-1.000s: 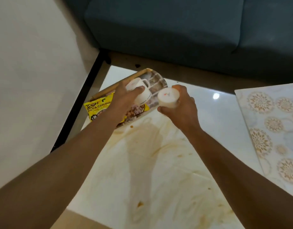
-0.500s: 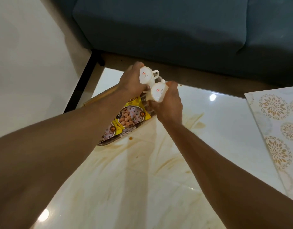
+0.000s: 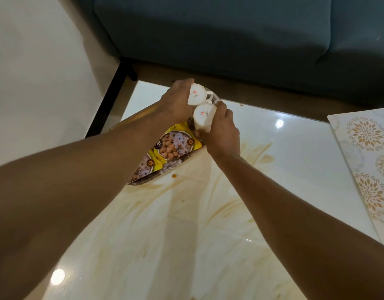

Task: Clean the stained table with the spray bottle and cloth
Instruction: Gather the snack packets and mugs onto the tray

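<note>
The glossy white table (image 3: 273, 156) carries brown smears and small crumbs across its middle and near side. My left hand (image 3: 176, 102) grips a white cup (image 3: 196, 94) turned bottom-up, over the far end of a tray (image 3: 163, 171). My right hand (image 3: 221, 131) grips a second white cup (image 3: 204, 116), also bottom-up, right beside the first one and touching it. No spray bottle or cloth is in view.
A yellow snack packet (image 3: 173, 146) lies in the tray at the table's far left corner. A patterned mat (image 3: 366, 156) covers the table's right end. A dark blue sofa (image 3: 230, 29) stands behind the table, with pale floor (image 3: 35, 72) to the left.
Both hands moved the cups together toward the far end of the tray, tilting them bottom-up. The view shifted closer over the table.
</note>
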